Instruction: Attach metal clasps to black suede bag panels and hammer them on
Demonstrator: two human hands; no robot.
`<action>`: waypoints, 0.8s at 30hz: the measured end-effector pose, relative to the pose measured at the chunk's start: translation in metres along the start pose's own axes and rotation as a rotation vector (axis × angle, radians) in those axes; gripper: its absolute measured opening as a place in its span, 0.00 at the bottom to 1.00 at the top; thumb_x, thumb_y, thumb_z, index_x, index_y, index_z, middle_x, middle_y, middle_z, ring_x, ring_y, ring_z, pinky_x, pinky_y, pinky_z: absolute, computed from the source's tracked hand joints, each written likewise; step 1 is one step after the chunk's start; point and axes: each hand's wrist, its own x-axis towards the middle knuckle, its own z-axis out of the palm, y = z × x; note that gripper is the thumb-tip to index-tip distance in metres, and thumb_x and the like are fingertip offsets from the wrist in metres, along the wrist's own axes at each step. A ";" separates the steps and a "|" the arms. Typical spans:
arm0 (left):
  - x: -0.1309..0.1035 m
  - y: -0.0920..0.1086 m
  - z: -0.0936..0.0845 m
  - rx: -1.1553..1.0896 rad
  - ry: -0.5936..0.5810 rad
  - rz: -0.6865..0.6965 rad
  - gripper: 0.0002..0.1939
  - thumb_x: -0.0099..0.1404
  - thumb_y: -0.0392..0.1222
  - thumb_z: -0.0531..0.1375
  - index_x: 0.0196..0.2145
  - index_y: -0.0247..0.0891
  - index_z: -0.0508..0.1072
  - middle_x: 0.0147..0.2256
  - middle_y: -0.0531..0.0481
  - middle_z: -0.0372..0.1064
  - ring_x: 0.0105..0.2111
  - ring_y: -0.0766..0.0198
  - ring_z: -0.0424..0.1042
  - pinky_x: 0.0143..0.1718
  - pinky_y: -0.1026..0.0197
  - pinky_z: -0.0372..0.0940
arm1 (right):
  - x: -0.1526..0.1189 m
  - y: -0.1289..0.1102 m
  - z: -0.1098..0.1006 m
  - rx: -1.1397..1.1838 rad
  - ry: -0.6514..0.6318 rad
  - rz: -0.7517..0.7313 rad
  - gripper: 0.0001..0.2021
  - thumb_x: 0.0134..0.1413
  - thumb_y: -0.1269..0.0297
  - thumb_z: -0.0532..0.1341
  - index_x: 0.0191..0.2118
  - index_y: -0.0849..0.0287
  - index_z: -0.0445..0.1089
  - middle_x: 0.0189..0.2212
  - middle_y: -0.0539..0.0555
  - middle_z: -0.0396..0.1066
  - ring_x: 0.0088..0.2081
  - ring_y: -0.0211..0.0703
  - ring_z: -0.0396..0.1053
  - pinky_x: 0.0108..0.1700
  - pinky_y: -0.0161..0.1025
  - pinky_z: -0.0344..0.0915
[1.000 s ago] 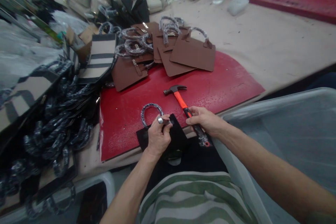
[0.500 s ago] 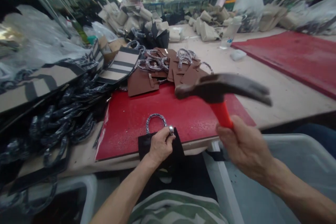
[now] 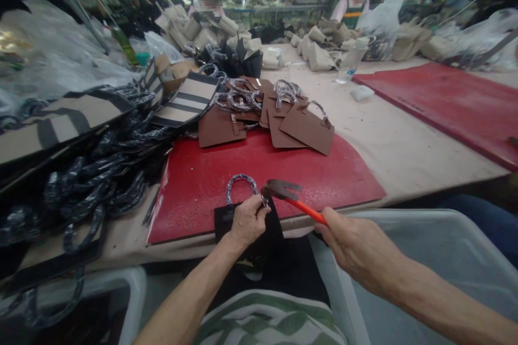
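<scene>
My left hand (image 3: 249,219) is closed round a small shiny metal tool (image 3: 265,201) and rests on a black bag panel (image 3: 275,223). The tool's lower end is hidden by my fingers. A plastic-wrapped handle (image 3: 242,178) loops up from the panel, which overhangs the front edge of the red board (image 3: 194,188). My right hand (image 3: 358,248) grips a claw hammer (image 3: 309,210) by its orange-red handle. The hammer's striking face is at the top of the metal tool; whether they touch I cannot tell.
Brown bag panels (image 3: 307,128) with wrapped handles lie on the board's far part. Black and striped panels (image 3: 87,118) are heaped on the left. Plastic bins (image 3: 421,259) stand below the table edge. A clear cup (image 3: 351,67) and a second red board (image 3: 445,97) are farther off.
The hammer has come down and to the left from its raised position, its head now at the metal tool. My left hand and the black panel have hardly moved.
</scene>
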 end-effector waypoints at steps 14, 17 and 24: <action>0.004 0.005 -0.002 -0.014 -0.012 -0.008 0.05 0.64 0.34 0.59 0.37 0.42 0.73 0.38 0.48 0.77 0.40 0.59 0.76 0.45 0.58 0.70 | 0.084 0.038 0.099 0.017 -0.039 0.125 0.11 0.63 0.67 0.54 0.49 0.63 0.68 0.47 0.66 0.69 0.45 0.53 0.67 0.43 0.44 0.59; 0.005 0.006 -0.005 -0.018 -0.027 -0.011 0.05 0.65 0.34 0.58 0.38 0.41 0.73 0.39 0.48 0.76 0.41 0.58 0.76 0.45 0.57 0.70 | 0.090 0.014 0.115 0.096 0.105 -0.089 0.17 0.58 0.69 0.58 0.53 0.62 0.66 0.56 0.66 0.64 0.54 0.58 0.61 0.53 0.49 0.57; 0.006 0.008 -0.004 -0.100 -0.034 -0.047 0.06 0.64 0.34 0.58 0.38 0.40 0.73 0.38 0.48 0.76 0.41 0.59 0.75 0.47 0.57 0.69 | 0.082 -0.006 0.162 0.407 0.005 -0.233 0.27 0.48 0.72 0.59 0.57 0.61 0.63 0.54 0.62 0.66 0.55 0.55 0.60 0.58 0.53 0.54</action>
